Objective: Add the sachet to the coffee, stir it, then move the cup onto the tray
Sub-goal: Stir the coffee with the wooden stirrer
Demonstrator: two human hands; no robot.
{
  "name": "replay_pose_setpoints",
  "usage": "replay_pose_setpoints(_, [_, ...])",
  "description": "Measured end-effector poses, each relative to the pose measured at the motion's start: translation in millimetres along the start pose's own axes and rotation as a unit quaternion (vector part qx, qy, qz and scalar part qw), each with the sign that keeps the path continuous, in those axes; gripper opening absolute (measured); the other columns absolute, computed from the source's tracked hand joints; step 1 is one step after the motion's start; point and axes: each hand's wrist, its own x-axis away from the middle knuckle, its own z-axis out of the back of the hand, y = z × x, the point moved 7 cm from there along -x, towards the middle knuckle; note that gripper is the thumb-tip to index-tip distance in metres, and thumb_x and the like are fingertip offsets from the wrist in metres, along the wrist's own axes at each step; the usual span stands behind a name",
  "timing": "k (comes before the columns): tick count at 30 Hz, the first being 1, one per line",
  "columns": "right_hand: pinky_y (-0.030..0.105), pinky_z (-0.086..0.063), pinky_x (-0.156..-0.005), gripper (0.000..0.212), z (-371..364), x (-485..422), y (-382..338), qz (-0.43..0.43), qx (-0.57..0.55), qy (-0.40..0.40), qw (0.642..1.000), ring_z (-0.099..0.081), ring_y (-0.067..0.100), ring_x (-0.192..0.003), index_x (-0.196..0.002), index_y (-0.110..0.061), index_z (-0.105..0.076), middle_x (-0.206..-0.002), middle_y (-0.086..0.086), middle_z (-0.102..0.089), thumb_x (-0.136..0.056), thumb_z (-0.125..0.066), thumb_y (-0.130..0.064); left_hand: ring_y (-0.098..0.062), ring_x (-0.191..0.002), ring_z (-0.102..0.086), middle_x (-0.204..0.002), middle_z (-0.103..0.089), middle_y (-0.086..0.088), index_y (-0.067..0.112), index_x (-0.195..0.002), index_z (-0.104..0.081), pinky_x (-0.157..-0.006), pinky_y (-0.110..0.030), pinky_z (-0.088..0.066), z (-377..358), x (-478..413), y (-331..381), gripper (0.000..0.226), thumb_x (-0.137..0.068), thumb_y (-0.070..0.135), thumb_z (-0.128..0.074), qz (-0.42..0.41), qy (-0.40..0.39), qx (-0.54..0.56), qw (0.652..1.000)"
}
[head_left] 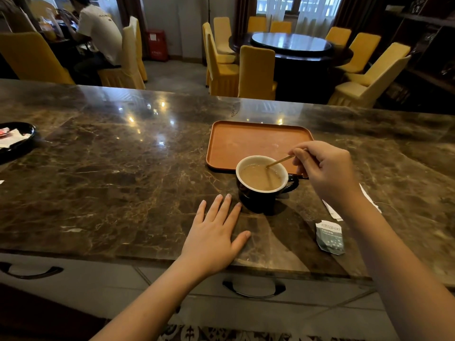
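- Farthest left, a dark plate (pixel 17 143) with crumpled paper sits at the edge of the marble counter (pixel 110 168), well apart from the work.
- Next, the left hand (pixel 216 232) lies flat on the counter, fingers spread and holding nothing, its fingertips just beside the cup's base.
- Centre, a black cup (pixel 262 183) with a white inside holds pale, milky coffee. It stands on the counter, at the near edge of the orange tray (pixel 258 141), not on it; whether it touches the tray cannot be told.
- A thin wooden stirrer (pixel 279 161) slants into the coffee, pinched at its top by the right hand (pixel 325 173), fingers curled closed around it.
- Farther right, a torn grey-green sachet (pixel 330 238) lies on the counter near the right forearm, with white paper scraps (pixel 332 212) partly hidden behind that arm.
- Judging from this: the sachet looks opened and likely emptied, stirring is under way, and moving the cup onto the bare tray is left.
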Motion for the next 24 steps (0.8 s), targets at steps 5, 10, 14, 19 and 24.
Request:
replay_pose_setpoints(5, [0.015, -0.048, -0.058, 0.019, 8, 7, -1, 0.013, 0.015, 0.009, 1.000, -0.059, 0.010, -0.062, -0.096, -0.003, -0.066, -0.075, 0.003, -0.061, -0.091, -0.050, -0.011, -0.011, -0.136, 0.019, -0.151, 0.012, 0.005, 0.032, -0.139, 0.008, -0.110, -0.040, 0.016, 0, 0, 0, 0.068, -0.081, 0.066, 0.003, 0.001, 0.001, -0.001, 1.000])
replay_pose_setpoints(10, [0.012, -0.048, -0.058, 0.020, 18, 14, -7, 0.026, 0.005, 0.022, 0.999, -0.059, 0.008, -0.063, -0.095, -0.004, -0.066, -0.074, 0.002, -0.061, -0.091, -0.049, -0.014, -0.012, -0.136, 0.019, -0.149, 0.014, 0.006, 0.034, -0.137, 0.010, -0.110, -0.040, 0.016, -1, 0, -1, 0.066, -0.081, 0.067, 0.004, 0.000, 0.003, -0.005, 1.000])
replay_pose_setpoints(14, [0.009, -0.047, -0.059, 0.022, 19, 17, -12, 0.028, 0.007, 0.021, 0.999, -0.059, 0.006, -0.064, -0.095, -0.003, -0.066, -0.075, 0.001, -0.061, -0.091, -0.048, -0.015, -0.011, -0.136, 0.019, -0.149, 0.013, 0.006, 0.034, -0.137, 0.010, -0.110, -0.040, 0.015, -1, 0, -1, 0.065, -0.081, 0.067, 0.004, -0.001, 0.004, -0.005, 1.000])
replay_pose_setpoints(19, [0.008, -0.044, -0.058, 0.015, 21, 21, -13, 0.034, 0.045, 0.022, 0.998, -0.056, 0.010, -0.060, -0.093, -0.004, -0.067, -0.073, -0.001, -0.060, -0.090, -0.052, -0.008, -0.011, -0.136, 0.019, -0.149, 0.014, 0.006, 0.034, -0.137, 0.009, -0.110, -0.040, 0.015, -1, 0, -1, 0.066, -0.081, 0.067, 0.004, -0.001, 0.005, -0.008, 1.000])
replay_pose_setpoints(24, [0.009, -0.044, -0.060, 0.016, 22, 27, -14, 0.032, 0.034, 0.024, 0.999, -0.057, 0.009, -0.060, -0.093, -0.005, -0.066, -0.073, -0.001, -0.059, -0.090, -0.051, -0.008, -0.011, -0.135, 0.019, -0.149, 0.013, 0.006, 0.034, -0.137, 0.010, -0.110, -0.040, 0.015, -1, 0, -1, 0.065, -0.081, 0.067, 0.005, -0.002, 0.002, -0.007, 1.000])
